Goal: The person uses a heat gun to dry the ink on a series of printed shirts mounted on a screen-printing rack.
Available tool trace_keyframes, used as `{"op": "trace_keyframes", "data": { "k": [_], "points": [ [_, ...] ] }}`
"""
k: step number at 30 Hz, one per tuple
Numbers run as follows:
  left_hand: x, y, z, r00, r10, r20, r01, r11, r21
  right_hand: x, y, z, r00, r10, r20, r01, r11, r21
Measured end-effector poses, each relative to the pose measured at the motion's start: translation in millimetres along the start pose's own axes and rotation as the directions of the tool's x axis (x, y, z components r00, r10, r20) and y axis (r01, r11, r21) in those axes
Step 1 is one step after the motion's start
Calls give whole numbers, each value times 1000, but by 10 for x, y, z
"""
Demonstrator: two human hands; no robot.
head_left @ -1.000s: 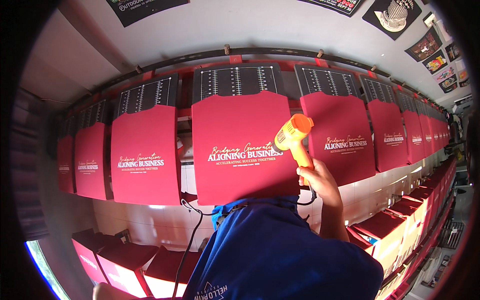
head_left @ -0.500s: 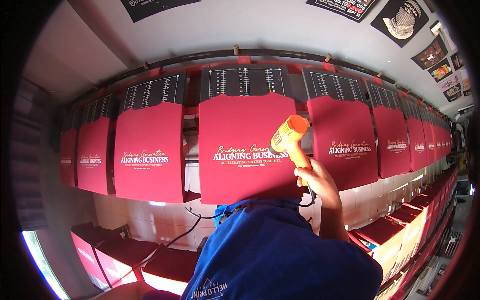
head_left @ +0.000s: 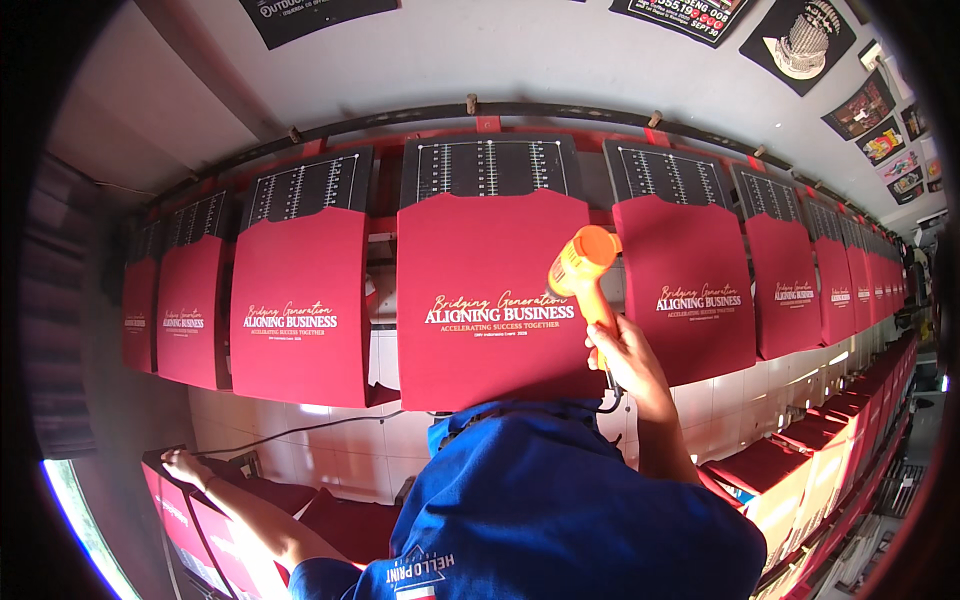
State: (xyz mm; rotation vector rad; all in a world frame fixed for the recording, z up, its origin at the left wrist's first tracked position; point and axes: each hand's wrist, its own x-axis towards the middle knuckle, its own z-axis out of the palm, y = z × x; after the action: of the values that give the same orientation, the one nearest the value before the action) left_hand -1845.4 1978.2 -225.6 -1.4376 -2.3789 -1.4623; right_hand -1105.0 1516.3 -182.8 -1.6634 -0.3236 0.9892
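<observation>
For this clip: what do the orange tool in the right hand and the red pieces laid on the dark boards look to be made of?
The orange heat gun looks like moulded plastic: smooth, uniform orange with a soft sheen. The right hand grips its handle. The red garment on the dark board looks like matte woven or knit fabric, lying flat without glare; the exact fibre cannot be told.

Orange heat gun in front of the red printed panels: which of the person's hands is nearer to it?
Right. The right hand grips the orange heat gun by its handle. The left hand is far off at lower left, resting on the edge of a red stack.
</observation>
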Motion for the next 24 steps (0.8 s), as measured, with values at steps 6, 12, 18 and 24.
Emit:
{"op": "trace_keyframes", "data": {
  "k": [6,12,18,24],
  "points": [
    [-708,-809,137,991,-129,24,111,921,374,-13,-20,53,996,6,92,-9,999,33],
    [-1229,-1073,-272,912,-404,-71,410,888,208,-39,-91,42,986,71,150,-77,996,38],
    [-1523,-1120,-496,835,-547,-57,538,834,-126,-22,-102,71,982,99,164,-110,992,56],
    [-1749,-1064,-275,813,-579,57,558,748,-359,16,-46,193,987,66,147,-78,994,72]
  ]
}}
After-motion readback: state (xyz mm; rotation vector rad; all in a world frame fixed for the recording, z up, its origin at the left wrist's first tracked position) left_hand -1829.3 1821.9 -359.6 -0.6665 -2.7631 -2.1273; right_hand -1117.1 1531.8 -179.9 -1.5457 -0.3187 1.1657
